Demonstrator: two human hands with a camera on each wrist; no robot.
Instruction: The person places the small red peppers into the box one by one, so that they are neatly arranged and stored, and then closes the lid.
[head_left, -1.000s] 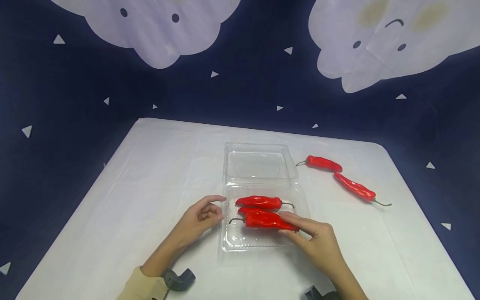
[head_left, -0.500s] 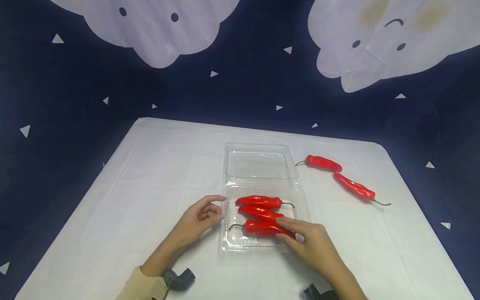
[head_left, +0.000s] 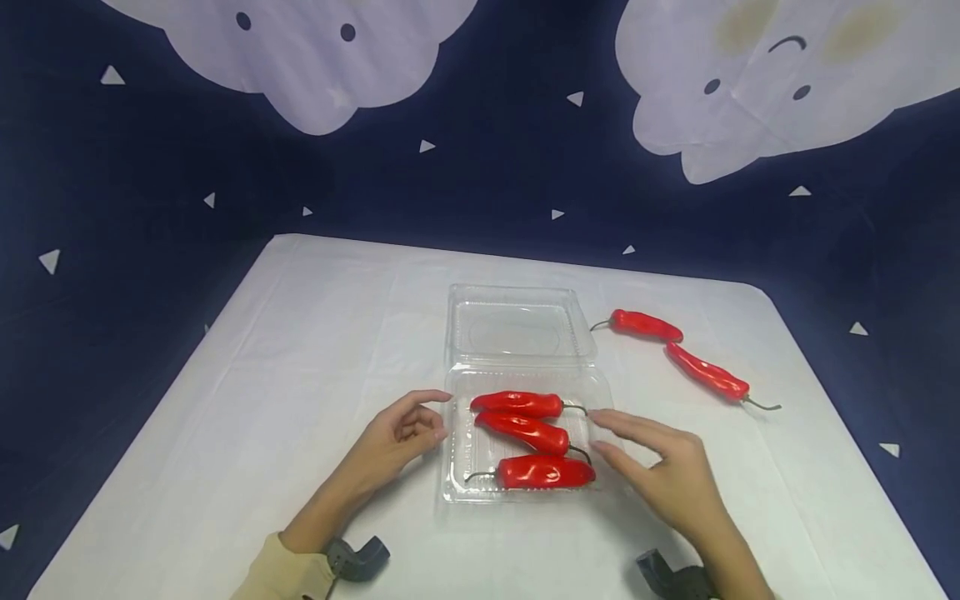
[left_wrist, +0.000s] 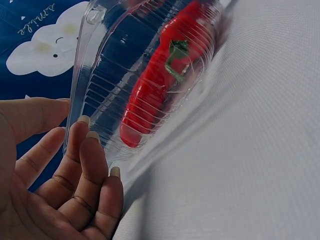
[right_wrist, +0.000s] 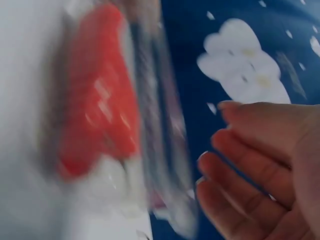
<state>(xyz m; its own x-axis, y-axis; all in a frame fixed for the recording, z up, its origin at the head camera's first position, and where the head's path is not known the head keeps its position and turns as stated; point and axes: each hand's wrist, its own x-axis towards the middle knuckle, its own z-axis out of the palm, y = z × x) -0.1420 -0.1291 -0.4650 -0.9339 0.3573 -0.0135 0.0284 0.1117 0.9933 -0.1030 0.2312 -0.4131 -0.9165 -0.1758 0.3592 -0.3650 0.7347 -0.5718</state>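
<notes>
A clear plastic clamshell container (head_left: 480, 498) lies open, its lid (head_left: 513, 327) folded back on the far side. Inside its base are three red chili peppers: a back one (head_left: 517, 404), a slanted middle one (head_left: 525, 431) and a front one (head_left: 546, 472) whose stem points left. My left hand (head_left: 401, 433) is at the container's left edge, fingers loosely bent; in the left wrist view the fingertips are right at the clear wall. My right hand (head_left: 671, 471) holds nothing, its fingers spread over the right rim near the pepper stems. Blur softens the peppers (right_wrist: 102, 95) in the right wrist view.
To the right of the lid lie two more red peppers, one farther back (head_left: 647, 325) and one nearer the table's right side (head_left: 707, 372). A white cloth covers the table (head_left: 315, 333). Behind it hangs a dark blue cloth (head_left: 487, 175) with clouds and triangles.
The right hand lowered the front pepper toward the container's near side and let it go, then moved right. The middle pepper now shows its stem. The left hand has stayed in place.
</notes>
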